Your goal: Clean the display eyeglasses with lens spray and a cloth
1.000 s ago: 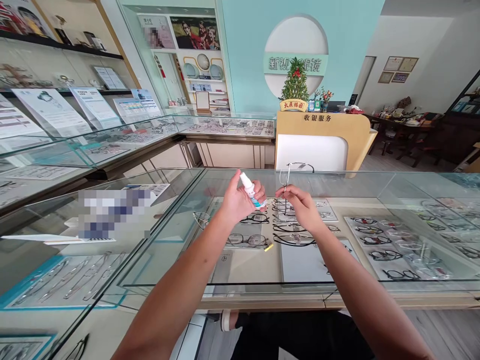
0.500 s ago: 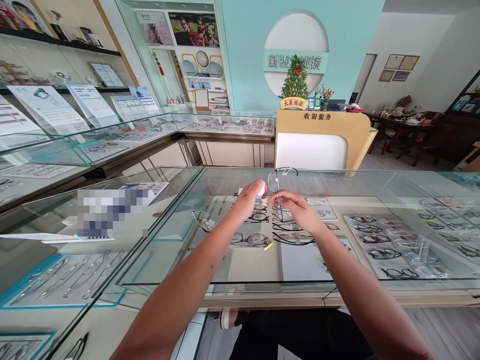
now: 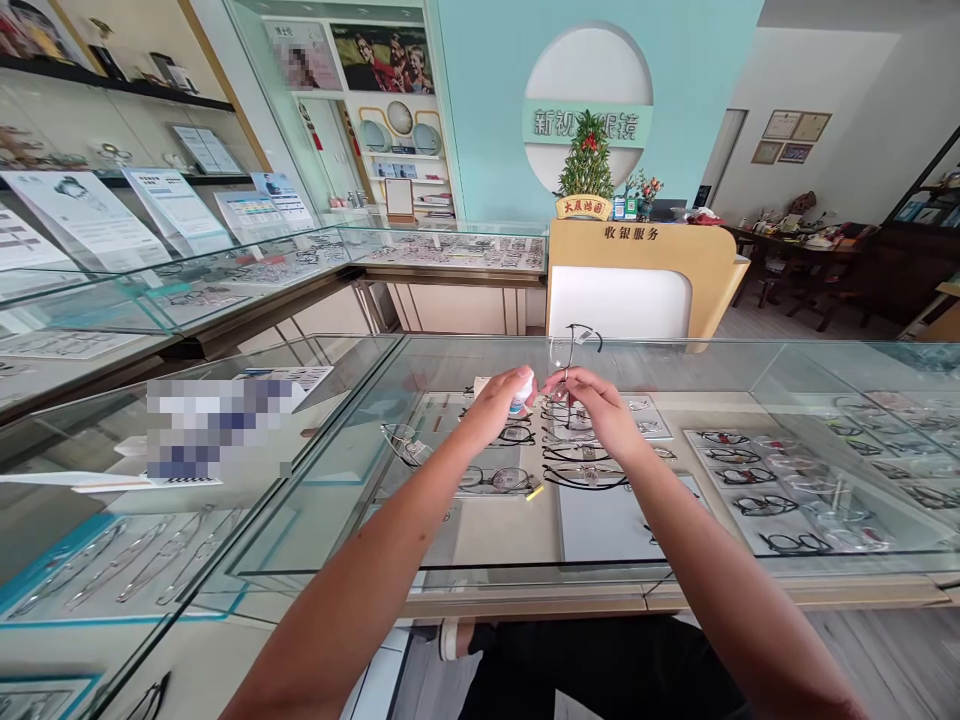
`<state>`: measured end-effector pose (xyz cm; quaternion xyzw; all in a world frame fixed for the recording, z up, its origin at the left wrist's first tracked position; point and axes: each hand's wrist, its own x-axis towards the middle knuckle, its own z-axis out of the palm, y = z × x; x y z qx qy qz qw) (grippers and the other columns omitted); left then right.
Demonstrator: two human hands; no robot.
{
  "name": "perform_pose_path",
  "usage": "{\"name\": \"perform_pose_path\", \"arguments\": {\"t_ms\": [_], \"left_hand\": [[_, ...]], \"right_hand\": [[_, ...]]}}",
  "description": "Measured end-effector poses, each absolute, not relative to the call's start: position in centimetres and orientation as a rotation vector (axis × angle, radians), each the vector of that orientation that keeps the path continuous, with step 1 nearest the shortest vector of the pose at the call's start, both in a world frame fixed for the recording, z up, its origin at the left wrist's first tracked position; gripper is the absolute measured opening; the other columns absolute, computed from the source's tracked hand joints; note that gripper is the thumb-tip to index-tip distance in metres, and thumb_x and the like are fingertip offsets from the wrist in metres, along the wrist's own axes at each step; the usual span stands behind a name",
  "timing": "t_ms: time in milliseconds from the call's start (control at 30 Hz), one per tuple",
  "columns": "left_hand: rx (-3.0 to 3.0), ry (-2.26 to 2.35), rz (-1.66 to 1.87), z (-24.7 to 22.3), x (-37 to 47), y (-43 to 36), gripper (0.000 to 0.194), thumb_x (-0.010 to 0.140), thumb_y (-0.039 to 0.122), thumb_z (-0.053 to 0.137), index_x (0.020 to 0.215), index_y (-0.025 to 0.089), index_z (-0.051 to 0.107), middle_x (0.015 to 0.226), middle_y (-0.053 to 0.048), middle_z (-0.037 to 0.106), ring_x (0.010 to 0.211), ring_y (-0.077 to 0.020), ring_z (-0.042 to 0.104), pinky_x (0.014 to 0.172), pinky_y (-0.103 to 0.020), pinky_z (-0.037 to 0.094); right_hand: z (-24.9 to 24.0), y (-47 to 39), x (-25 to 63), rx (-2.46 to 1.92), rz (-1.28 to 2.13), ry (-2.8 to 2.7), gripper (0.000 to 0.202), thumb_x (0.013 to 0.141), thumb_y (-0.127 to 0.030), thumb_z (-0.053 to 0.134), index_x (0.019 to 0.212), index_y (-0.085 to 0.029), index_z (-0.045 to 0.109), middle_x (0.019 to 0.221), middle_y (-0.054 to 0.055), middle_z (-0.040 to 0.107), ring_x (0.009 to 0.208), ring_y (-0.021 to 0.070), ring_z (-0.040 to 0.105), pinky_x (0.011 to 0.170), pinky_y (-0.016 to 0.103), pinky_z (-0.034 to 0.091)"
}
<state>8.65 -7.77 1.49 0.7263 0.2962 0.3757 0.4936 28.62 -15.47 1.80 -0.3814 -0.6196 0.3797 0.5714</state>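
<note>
Above the glass counter, my left hand (image 3: 495, 405) is wrapped round a small white bottle (image 3: 521, 392) with a blue-green label. Just right of it, my right hand (image 3: 596, 400) pinches a pair of thin-framed glasses (image 3: 562, 350), held upright with a temple and a small white tag sticking up to the right. The bottle and the glasses are close together but apart. Below my hands, dark-framed glasses (image 3: 586, 478) lie in a column, and round glasses (image 3: 499, 480) are to their left near a small yellow piece (image 3: 534, 493).
The glass counter (image 3: 720, 375) spans the front, with a tray of glasses (image 3: 739, 480) at the right. An open booklet (image 3: 217, 430) lies on the left counter. Beyond stands a wooden cashier desk (image 3: 720, 260) with a plant (image 3: 589, 165). A shoe (image 3: 448, 640) shows below.
The glasses in my right hand have turned and shifted slightly right. The bottle has tilted a little in my left hand. The whole view has shifted slightly.
</note>
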Motion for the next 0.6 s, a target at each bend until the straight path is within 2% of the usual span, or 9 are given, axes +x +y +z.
{"name": "perform_pose_path", "arguments": {"t_ms": [167,300,500,600], "left_hand": [[1.912,0.727,0.768,1.5,8.7,-8.5,0.05,0.101,0.067,0.049,0.079,0.023,0.057,0.08,-0.001,0.056,0.078,-0.0196,0.052,0.078,-0.035,0.047],[1.966,0.71,0.77,1.7,8.6,-8.8,0.051,0.102,0.067,0.046,0.078,0.023,0.056,0.079,-0.001,0.056,0.076,-0.019,0.05,0.078,-0.035,0.047],[1.743,0.78,1.071,1.9,7.2,-6.5,0.053,0.099,0.074,0.05,0.097,0.024,0.066,0.094,-0.005,0.069,0.085,-0.0213,0.063,0.082,-0.034,0.053],[1.626,1.047,1.299,1.7,5.6,-3.9,0.04,0.096,0.062,0.056,0.101,0.024,0.064,0.104,-0.007,0.072,0.094,-0.0231,0.067,0.085,-0.035,0.053]], "right_hand": [[1.3,-14.8,29.0,-0.859,0.915,-1.348,0.032,0.105,-0.051,0.06,0.107,-0.028,0.082,0.107,0.004,0.079,0.097,0.0223,0.061,0.087,0.036,0.047],[1.1,-14.8,28.9,-0.868,0.903,-1.359,0.033,0.106,-0.051,0.06,0.108,-0.028,0.082,0.107,0.004,0.079,0.097,0.0218,0.06,0.086,0.036,0.046],[1.2,-14.8,29.0,-0.846,0.917,-1.345,0.031,0.106,-0.049,0.06,0.107,-0.027,0.081,0.109,0.005,0.08,0.094,0.0213,0.06,0.085,0.036,0.046],[1.0,-14.7,29.2,-0.845,0.905,-1.357,0.032,0.107,-0.05,0.059,0.108,-0.027,0.081,0.111,0.005,0.08,0.095,0.0217,0.062,0.084,0.036,0.046]]}}
